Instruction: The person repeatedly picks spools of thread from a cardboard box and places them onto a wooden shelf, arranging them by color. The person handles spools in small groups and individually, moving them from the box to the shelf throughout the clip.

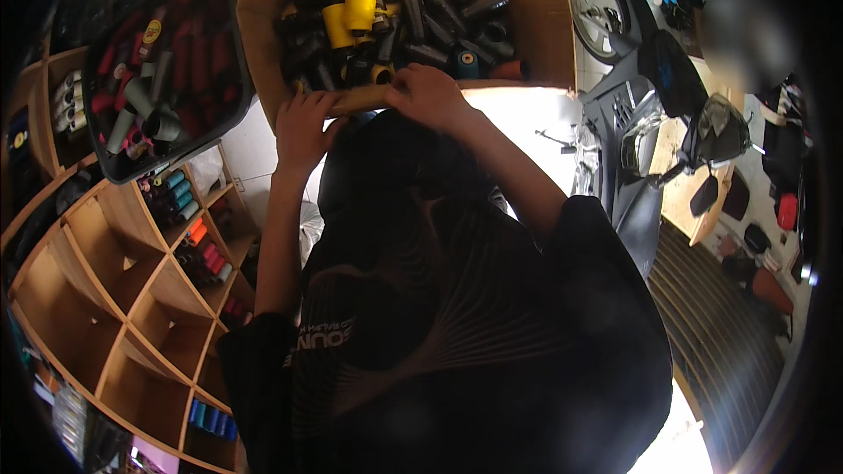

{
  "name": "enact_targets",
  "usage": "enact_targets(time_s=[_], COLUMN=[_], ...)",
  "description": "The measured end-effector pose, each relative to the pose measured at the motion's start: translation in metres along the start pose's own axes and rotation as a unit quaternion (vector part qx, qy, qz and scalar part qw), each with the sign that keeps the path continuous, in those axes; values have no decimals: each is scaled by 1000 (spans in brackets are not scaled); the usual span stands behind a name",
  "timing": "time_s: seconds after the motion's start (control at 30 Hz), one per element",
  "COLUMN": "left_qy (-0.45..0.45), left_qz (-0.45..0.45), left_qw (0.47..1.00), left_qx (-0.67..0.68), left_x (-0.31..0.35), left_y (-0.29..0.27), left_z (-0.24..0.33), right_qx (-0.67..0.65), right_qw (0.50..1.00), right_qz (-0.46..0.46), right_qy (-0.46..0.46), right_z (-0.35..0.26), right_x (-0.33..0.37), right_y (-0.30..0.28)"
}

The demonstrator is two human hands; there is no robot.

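An open cardboard box (537, 22) fills the top middle of the view. It is packed with thread spools, mostly black (421, 22), some yellow (358, 4), a few orange or teal. My left hand (303, 127) grips the box's near rim at its left corner. My right hand (430, 95) is closed over the same rim near its middle. Both forearms reach up to the box from my dark printed shirt (457, 333), which covers the lower middle of the view.
A black bin (224, 31) of red and grey spools sits tilted at upper left. Wooden cubby shelves (132, 298) on the left hold more spools. On the right stands a grey scooter (632, 132), with another person (746, 26) at upper right.
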State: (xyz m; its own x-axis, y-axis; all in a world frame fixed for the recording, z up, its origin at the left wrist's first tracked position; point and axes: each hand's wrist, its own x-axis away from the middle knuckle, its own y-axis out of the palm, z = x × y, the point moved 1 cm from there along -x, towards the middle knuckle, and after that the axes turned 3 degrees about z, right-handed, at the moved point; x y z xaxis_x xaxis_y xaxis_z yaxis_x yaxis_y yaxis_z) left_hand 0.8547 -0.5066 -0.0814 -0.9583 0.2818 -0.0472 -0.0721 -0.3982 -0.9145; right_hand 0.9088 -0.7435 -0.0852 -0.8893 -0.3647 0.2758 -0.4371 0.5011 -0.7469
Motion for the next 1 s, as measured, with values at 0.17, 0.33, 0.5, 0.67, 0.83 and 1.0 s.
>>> enact_targets(time_s=[0.17, 0.33, 0.5, 0.67, 0.83, 1.0], left_qy=[-65, -115, -123, -136, -187, -190], left_qz=[64, 67, 28, 14, -5, -8], left_qw=[996, 991, 991, 990, 982, 982], left_qx=[-16, -21, -34, -13, -6, -8], left_x=[11, 12, 6, -3, -6, -8], left_y=[11, 18, 8, 11, 4, 5], left_z=[16, 25, 25, 29, 31, 28], right_qx=[35, 96, 138, 214, 96, 40], right_qw=[992, 982, 942, 926, 960, 979], right_qz=[-86, -141, -300, -305, -181, -39], right_qy=[84, 83, 57, 56, 191, 194], right_z=[85, 174, 193, 220, 194, 197], right_x=[-56, -101, -98, -79, -99, -86], right_y=[-25, -55, -29, 14, -23, -41])
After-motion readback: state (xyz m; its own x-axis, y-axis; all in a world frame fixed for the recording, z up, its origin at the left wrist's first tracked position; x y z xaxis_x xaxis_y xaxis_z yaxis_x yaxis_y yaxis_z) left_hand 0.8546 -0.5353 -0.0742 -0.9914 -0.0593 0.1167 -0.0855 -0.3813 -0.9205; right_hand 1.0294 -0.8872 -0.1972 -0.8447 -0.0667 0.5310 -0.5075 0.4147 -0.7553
